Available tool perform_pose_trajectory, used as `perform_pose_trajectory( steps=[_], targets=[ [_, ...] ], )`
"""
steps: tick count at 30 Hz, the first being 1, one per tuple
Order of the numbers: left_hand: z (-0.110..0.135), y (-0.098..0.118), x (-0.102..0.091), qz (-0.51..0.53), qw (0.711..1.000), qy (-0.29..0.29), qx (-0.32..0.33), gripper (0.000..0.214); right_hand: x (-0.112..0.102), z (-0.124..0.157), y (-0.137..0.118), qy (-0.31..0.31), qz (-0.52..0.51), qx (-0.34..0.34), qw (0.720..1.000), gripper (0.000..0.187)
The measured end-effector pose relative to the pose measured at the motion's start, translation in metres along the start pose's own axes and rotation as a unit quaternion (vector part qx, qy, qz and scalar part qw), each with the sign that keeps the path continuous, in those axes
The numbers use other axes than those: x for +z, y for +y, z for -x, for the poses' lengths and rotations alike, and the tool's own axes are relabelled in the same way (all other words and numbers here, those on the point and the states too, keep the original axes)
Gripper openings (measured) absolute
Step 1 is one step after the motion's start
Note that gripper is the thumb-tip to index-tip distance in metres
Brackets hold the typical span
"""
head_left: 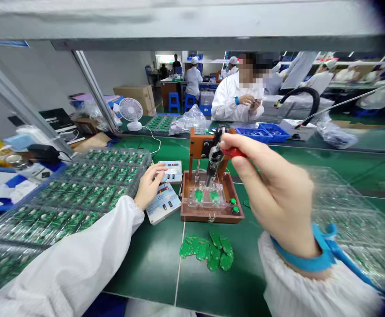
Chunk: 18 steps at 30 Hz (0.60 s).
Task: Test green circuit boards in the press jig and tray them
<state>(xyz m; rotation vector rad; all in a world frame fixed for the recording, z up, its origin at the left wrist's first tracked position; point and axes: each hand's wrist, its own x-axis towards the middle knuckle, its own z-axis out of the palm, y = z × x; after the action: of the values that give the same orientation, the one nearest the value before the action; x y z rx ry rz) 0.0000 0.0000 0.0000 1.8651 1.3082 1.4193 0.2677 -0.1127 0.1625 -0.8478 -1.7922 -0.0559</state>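
Note:
My right hand (273,189) is closed around the red handle (233,152) of a toggle clamp (214,154). This clamp belongs to a brown test fixture (192,213), where two green circuit boards (214,196) sit under a clear plate. Fingers stretched, my left hand (150,184) is over two white meter boxes with red digits, the nearer meter box (163,206) lying partly beside its palm; whether it touches them I cannot tell. In front of the fixture lies a loose pile of green circuit boards (214,251).
Clear trays of circuit boards (89,189) fill the left side. More clear trays (350,215) stand at right, partly behind my wrist. Behind are a white fan (131,110), blue bins (261,132) and a seated co-worker (232,99). A shelf edge (192,26) hangs overhead.

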Motion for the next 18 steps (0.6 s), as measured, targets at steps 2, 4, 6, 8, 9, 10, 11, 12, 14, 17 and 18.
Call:
perform_pose_trajectory(
  steps=[2,4,6,8,9,10,11,12,14,17,18],
  targets=[
    [0.001,0.000,0.000,0.001,1.000,-0.010,0.001,0.030,0.006,0.014,0.007,-0.002,-0.027,0.000,1.000,0.033],
    [0.002,-0.001,0.001,-0.001,1.000,-0.019,0.002,0.029,0.012,0.027,0.014,-0.006,-0.050,0.000,0.999,0.035],
    [0.002,-0.003,0.000,-0.009,1.000,-0.025,0.003,0.028,0.019,0.036,0.021,-0.018,-0.072,0.000,0.997,0.037],
    [0.002,-0.007,-0.001,-0.025,0.999,-0.036,0.003,0.027,0.025,0.042,0.027,-0.012,-0.085,-0.003,0.996,0.041],
    [0.002,-0.009,-0.002,-0.036,0.998,-0.047,0.003,0.027,0.028,0.044,0.030,-0.002,-0.094,-0.005,0.996,0.043],
    [0.001,-0.012,-0.002,-0.051,0.997,-0.062,0.003,0.027,0.031,0.045,0.032,0.009,-0.104,-0.008,0.994,0.046],
    [0.001,-0.015,-0.003,-0.067,0.995,-0.079,0.002,0.028,0.033,0.046,0.034,0.016,-0.117,-0.010,0.993,0.049],
    [0.002,-0.018,-0.004,-0.086,0.991,-0.098,0.000,0.030,0.035,0.047,0.036,0.023,-0.132,-0.011,0.991,0.051],
    [0.002,-0.022,-0.006,-0.126,0.983,-0.136,-0.002,0.035,0.039,0.048,0.040,0.031,-0.160,-0.004,0.987,0.056],
    [0.000,-0.022,-0.008,-0.188,0.968,-0.166,0.014,0.042,0.043,0.051,0.044,0.039,-0.188,0.002,0.981,0.060],
    [-0.001,-0.021,-0.009,-0.211,0.962,-0.172,0.019,0.043,0.043,0.052,0.044,0.039,-0.195,0.003,0.980,0.061]
  ],
)
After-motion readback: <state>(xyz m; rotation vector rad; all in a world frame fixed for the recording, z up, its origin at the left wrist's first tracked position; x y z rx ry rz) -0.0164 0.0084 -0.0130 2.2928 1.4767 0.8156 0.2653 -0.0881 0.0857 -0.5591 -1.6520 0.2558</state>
